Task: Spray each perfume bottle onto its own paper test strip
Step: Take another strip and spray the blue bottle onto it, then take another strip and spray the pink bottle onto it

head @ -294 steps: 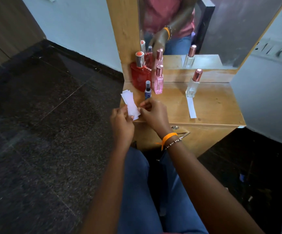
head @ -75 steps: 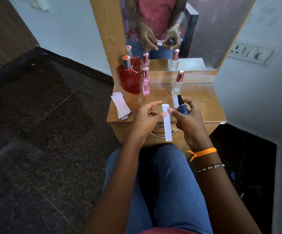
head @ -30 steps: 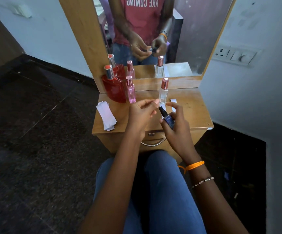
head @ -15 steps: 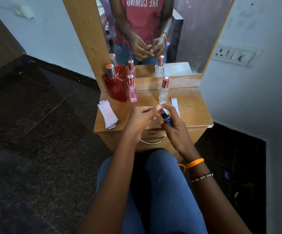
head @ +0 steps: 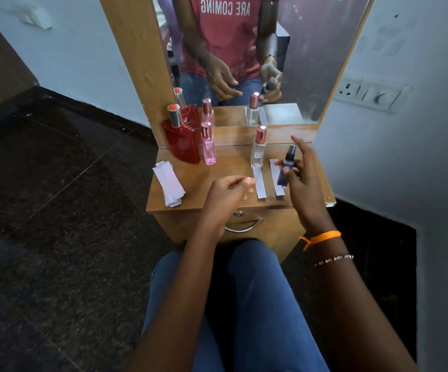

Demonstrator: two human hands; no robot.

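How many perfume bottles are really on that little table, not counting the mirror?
4: a red bottle and a pink bottle at the back left, a clear bottle mid-back, and a small blue bottle in the right hand.

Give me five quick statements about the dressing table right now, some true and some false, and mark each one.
1. The right hand holds the small dark blue bottle. True.
2. The left hand holds a paper strip. False: no strip shows in it.
3. Two single paper strips lie side by side in front of the clear bottle. True.
4. The red bottle stands at the right end of the table. False: it is at the left, beside the pink bottle.
5. The stack of spare strips lies near the table's left edge. True.
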